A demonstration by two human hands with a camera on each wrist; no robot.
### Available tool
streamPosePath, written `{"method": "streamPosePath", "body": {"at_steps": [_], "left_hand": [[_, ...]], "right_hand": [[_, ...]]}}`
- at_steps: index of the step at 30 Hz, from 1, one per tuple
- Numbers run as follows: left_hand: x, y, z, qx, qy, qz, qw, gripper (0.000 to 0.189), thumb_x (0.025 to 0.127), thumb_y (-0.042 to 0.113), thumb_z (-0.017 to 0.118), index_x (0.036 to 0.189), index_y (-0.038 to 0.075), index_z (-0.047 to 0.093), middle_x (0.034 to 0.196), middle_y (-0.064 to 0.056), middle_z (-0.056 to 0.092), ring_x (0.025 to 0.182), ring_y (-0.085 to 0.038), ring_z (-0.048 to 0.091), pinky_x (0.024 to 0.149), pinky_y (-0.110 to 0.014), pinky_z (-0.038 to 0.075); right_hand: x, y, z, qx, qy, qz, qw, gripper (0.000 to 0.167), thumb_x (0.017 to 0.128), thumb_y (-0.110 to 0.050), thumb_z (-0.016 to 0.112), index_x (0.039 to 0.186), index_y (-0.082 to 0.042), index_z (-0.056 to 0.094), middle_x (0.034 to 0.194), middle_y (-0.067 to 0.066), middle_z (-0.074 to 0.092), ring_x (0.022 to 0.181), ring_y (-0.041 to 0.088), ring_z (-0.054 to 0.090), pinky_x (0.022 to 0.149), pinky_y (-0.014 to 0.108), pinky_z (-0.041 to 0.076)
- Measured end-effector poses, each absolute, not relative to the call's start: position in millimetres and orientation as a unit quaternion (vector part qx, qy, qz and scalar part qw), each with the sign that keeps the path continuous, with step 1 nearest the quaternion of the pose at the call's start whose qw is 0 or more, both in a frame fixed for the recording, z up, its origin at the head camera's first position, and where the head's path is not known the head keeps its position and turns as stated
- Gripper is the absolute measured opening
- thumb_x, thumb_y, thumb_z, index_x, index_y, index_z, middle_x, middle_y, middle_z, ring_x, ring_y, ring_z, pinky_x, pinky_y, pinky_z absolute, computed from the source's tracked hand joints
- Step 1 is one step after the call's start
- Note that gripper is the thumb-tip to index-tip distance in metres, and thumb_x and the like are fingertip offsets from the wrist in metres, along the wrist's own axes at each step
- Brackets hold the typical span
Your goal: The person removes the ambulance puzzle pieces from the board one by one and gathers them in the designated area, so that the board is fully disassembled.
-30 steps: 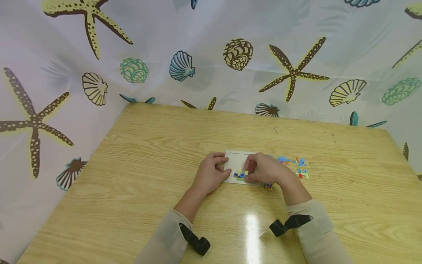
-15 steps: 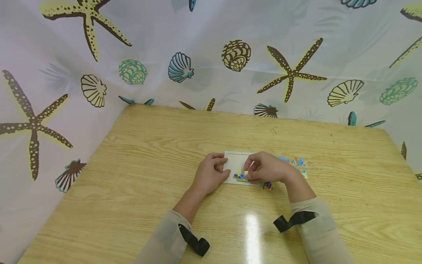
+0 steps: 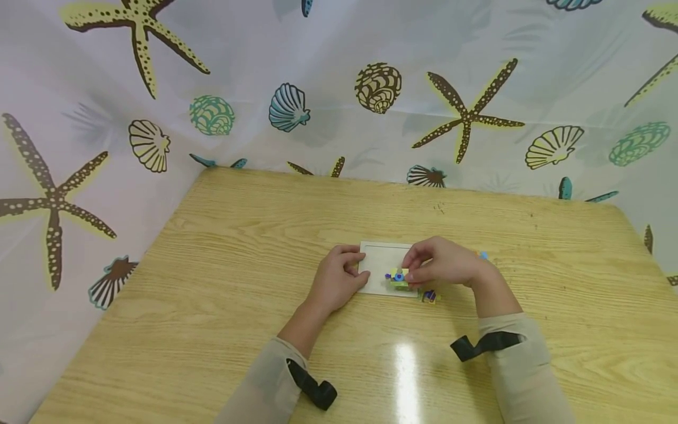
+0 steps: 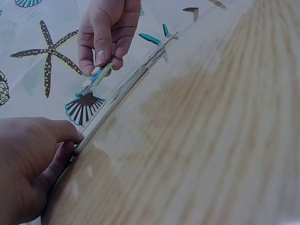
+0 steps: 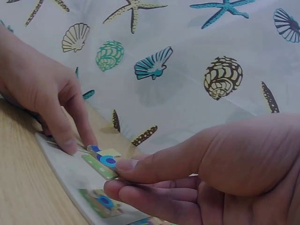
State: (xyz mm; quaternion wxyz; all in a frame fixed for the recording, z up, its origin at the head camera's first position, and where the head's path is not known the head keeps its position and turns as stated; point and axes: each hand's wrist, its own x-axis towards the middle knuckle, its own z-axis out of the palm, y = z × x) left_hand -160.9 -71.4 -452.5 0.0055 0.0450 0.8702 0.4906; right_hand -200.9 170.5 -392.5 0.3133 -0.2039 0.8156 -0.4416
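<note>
My right hand pinches a jigsaw puzzle piece between thumb and fingertips. The piece is yellow and green with a blue ring, and hangs tilted over the white puzzle tray. In the right wrist view, a likeness of it shows in the tray's glossy floor. At the tray's left side, my left hand grips the rim, its thumb on the edge in the left wrist view. Another jigsaw piece, yellow and purple, lies by the tray's lower right corner.
Behind the right hand, a bit of blue puzzle piece peeks out; the others there are hidden. The tray rests on a wood-grain table. A curtain printed with starfish and shells borders its far and left sides.
The right hand has raised the ringed piece off the tray floor and shifted right with it, covering more of the loose pieces. The left hand keeps its hold on the rim.
</note>
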Motion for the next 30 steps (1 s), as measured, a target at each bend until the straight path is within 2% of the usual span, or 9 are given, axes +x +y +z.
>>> {"method": "streamPosePath", "body": {"at_steps": [8, 15, 24, 26, 30], "left_hand": [[-161.0, -71.6, -453.0, 0.043, 0.866, 0.497, 0.007, 0.037, 0.085, 0.008, 0.077, 0.12, -0.002, 0.07, 0.136, -0.009, 0.058, 0.082, -0.01, 0.06, 0.075, -0.025, 0.053], [-159.9, -71.7, -452.3, 0.043, 0.868, 0.495, 0.007, 0.038, 0.085, 0.009, 0.077, 0.121, -0.002, 0.07, 0.137, -0.008, 0.058, 0.082, -0.01, 0.06, 0.075, -0.024, 0.053], [-160.1, -71.1, -453.0, 0.043, 0.867, 0.496, 0.006, 0.038, 0.085, 0.008, 0.077, 0.121, -0.002, 0.07, 0.136, -0.009, 0.058, 0.082, -0.01, 0.061, 0.075, -0.024, 0.054], [-160.0, -71.0, -452.7, 0.045, 0.866, 0.498, 0.005, 0.038, 0.084, 0.008, 0.077, 0.121, -0.002, 0.07, 0.136, -0.009, 0.059, 0.082, -0.011, 0.061, 0.075, -0.025, 0.054], [-160.0, -70.8, -452.5, 0.049, 0.865, 0.499, 0.002, 0.038, 0.084, 0.007, 0.076, 0.12, -0.003, 0.07, 0.135, -0.011, 0.059, 0.083, -0.012, 0.062, 0.075, -0.026, 0.054]], "right_hand": [[-202.9, 191.7, -386.0, -0.202, 0.82, -0.437, 0.311, 0.027, 0.09, -0.01, 0.073, 0.112, 0.002, 0.065, 0.094, 0.01, 0.067, 0.085, 0.02, 0.068, 0.077, 0.032, 0.058], [-203.5, 207.6, -384.0, -0.208, 0.817, -0.43, 0.323, 0.03, 0.091, -0.007, 0.07, 0.119, 0.004, 0.065, 0.087, 0.009, 0.066, 0.08, 0.019, 0.069, 0.077, 0.033, 0.059], [-201.8, 218.8, -379.7, -0.168, 0.817, -0.422, 0.355, 0.023, 0.094, -0.007, 0.066, 0.112, 0.007, 0.064, 0.09, 0.005, 0.066, 0.084, 0.014, 0.07, 0.081, 0.03, 0.059], [-201.5, 220.9, -378.7, -0.163, 0.823, -0.412, 0.357, 0.021, 0.094, -0.009, 0.067, 0.11, 0.005, 0.065, 0.09, 0.004, 0.069, 0.084, 0.013, 0.071, 0.078, 0.028, 0.058], [-201.3, 225.2, -377.3, -0.156, 0.84, -0.38, 0.355, 0.02, 0.093, -0.014, 0.07, 0.105, 0.002, 0.069, 0.086, 0.003, 0.073, 0.079, 0.012, 0.071, 0.06, 0.024, 0.049]]}}
